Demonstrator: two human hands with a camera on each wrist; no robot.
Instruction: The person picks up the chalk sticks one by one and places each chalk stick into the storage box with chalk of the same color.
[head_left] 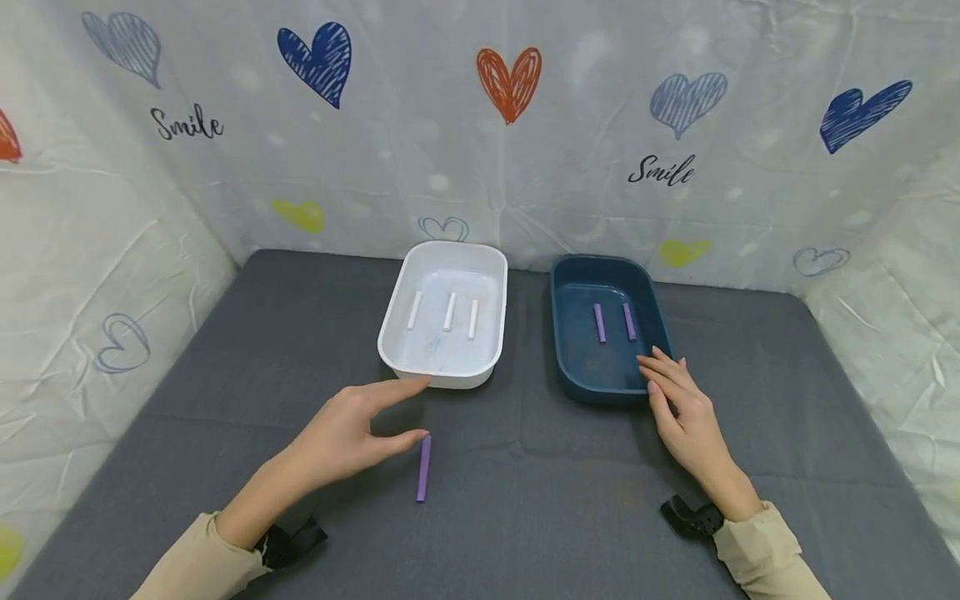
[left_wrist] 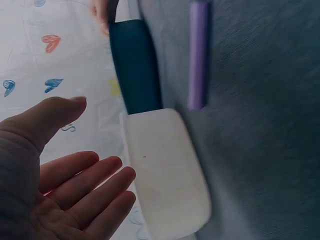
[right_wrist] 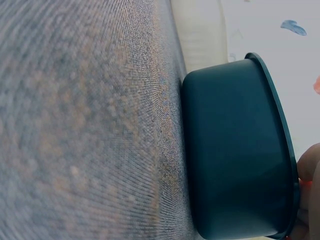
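Note:
My left hand (head_left: 348, 429) hovers with thumb and fingers spread apart and nothing between them. Beside its thumb tip, a purple chalk stick (head_left: 423, 469) is on the grey table; in the left wrist view this purple stick (left_wrist: 199, 55) appears clear of the hand (left_wrist: 80, 190). My right hand (head_left: 686, 412) rests its fairly straight fingers on the near right corner of the dark blue tub (head_left: 603, 392), which holds two purple chalk sticks (head_left: 599, 323). The right wrist view shows the tub's outer wall (right_wrist: 240, 150), with fingers (right_wrist: 309, 162) partly visible at its rim.
A white tub (head_left: 442, 379) stands left of the blue one, with three white chalk sticks (head_left: 449, 312) inside. Behind both hangs a pale curtain (head_left: 405, 150) printed with hearts, which also encloses the sides. Grey cloth (head_left: 540, 517) covers the table.

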